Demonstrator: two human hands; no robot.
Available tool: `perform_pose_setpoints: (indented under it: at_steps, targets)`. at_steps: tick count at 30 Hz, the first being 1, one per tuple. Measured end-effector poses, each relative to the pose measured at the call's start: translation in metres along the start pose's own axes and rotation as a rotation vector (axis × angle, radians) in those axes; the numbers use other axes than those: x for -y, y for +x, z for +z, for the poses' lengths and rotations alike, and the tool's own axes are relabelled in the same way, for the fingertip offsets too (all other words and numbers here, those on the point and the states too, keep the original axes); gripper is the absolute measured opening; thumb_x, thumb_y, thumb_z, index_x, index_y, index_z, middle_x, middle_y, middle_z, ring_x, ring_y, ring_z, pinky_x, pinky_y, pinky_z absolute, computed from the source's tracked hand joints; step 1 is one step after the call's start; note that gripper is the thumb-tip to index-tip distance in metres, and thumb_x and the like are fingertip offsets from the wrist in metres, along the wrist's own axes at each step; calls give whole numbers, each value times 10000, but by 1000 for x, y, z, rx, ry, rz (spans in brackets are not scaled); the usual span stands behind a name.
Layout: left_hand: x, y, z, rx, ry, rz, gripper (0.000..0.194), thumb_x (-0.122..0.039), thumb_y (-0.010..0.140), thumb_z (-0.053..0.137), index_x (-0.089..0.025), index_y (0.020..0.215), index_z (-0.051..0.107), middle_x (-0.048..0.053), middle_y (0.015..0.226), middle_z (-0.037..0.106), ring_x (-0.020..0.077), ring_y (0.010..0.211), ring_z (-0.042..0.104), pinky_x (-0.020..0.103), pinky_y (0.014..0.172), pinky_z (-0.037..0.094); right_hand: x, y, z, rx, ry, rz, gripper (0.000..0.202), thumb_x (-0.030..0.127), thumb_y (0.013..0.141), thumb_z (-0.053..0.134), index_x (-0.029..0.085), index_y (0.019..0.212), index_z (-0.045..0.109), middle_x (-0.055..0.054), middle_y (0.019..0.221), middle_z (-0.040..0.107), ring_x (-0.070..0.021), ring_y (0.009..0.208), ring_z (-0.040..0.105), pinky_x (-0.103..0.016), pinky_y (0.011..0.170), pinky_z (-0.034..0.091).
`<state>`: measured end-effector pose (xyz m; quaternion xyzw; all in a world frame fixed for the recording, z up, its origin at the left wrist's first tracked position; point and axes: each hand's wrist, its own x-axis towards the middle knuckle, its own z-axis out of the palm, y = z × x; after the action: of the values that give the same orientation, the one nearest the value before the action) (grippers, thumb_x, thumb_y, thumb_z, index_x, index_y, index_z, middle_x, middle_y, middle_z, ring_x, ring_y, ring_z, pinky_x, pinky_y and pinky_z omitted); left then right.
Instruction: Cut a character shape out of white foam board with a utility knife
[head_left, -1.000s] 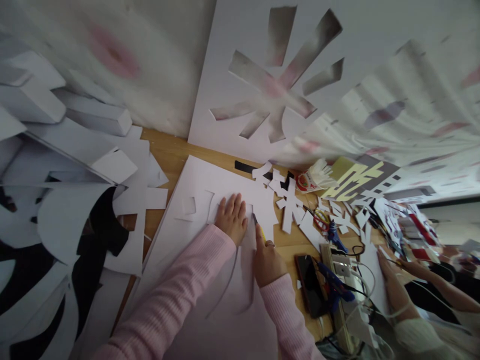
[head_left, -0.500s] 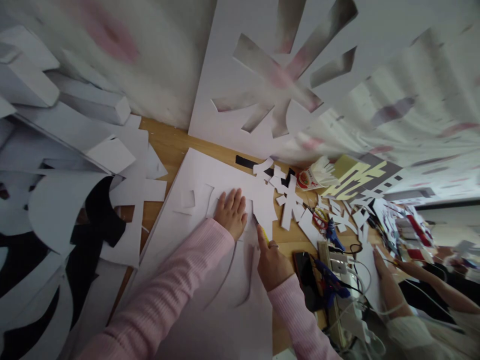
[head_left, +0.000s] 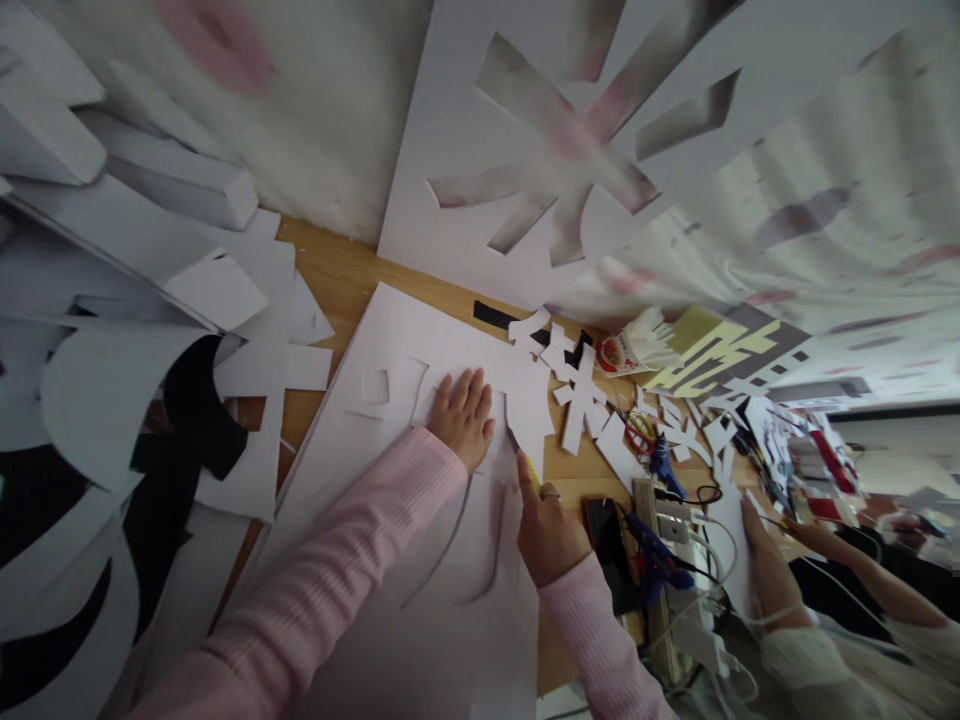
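A large white board (head_left: 420,660) lies on the wooden table, with curved and straight cut lines in its surface. My left hand (head_left: 463,420) rests flat on the board, fingers spread and holding nothing. Just to its right, my right hand (head_left: 549,525) is closed around a yellow craft knife (head_left: 531,468). The knife's dark blade touches the board at a cut line near my left fingers. A small square cut-out (head_left: 376,387) shows at the board's upper left.
White and black offcuts (head_left: 202,410) pile up at left. A big board with cut-out strokes (head_left: 450,235) stands behind. To the right are cut white pieces (head_left: 577,400), a phone (head_left: 611,550), glue guns (head_left: 660,565), a power strip (head_left: 664,610) and another person's hands (head_left: 765,550).
The view has shifted slightly. My left hand stays flat on the board, and my right hand keeps its hold on the knife with the blade at nearly the same spot.
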<state>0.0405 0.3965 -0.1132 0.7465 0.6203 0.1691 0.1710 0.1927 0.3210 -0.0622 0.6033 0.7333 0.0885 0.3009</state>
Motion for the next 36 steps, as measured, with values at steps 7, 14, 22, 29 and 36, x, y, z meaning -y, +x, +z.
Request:
perform_pose_setpoints:
  at_steps: [7,14,22,29,36]
  targets:
    - [0,0,0,-3,-1,-5,560,-346,954,311,-91,1451,348,131,1581,215,278,1461,174,507,1191,78,-5,-2,6,18,-24,-43,746,21,822,404,209,1522,231,-128,967,630,-146,600,660,-224,490,497]
    - [0,-1,1,-7,-15,1,558,-346,956,311,-88,1449,352,133,1581,215,281,1463,164,510,1192,65,-13,-6,7,-20,-47,-68,754,18,809,425,229,1514,261,-118,961,626,-151,590,661,-226,480,495]
    - [0,-1,-2,5,-24,-5,557,-340,955,324,-86,1451,344,130,1582,215,275,1463,163,502,1196,64,-30,-9,6,10,-52,-154,736,8,830,396,220,1519,247,-99,925,630,-126,568,647,-206,477,466]
    - [-1,-1,-3,18,-7,-4,561,-339,957,333,-81,1455,335,137,1583,208,279,1465,156,504,1196,68,-42,-12,3,22,-71,-193,700,40,866,408,256,1514,257,-74,893,627,-120,565,641,-192,453,447]
    - [0,-1,-3,13,11,10,559,-341,963,327,-73,1454,332,143,1581,208,288,1462,166,516,1195,92,-47,-10,-12,33,-132,-249,732,12,827,436,248,1504,287,-79,895,640,-135,553,655,-199,422,447]
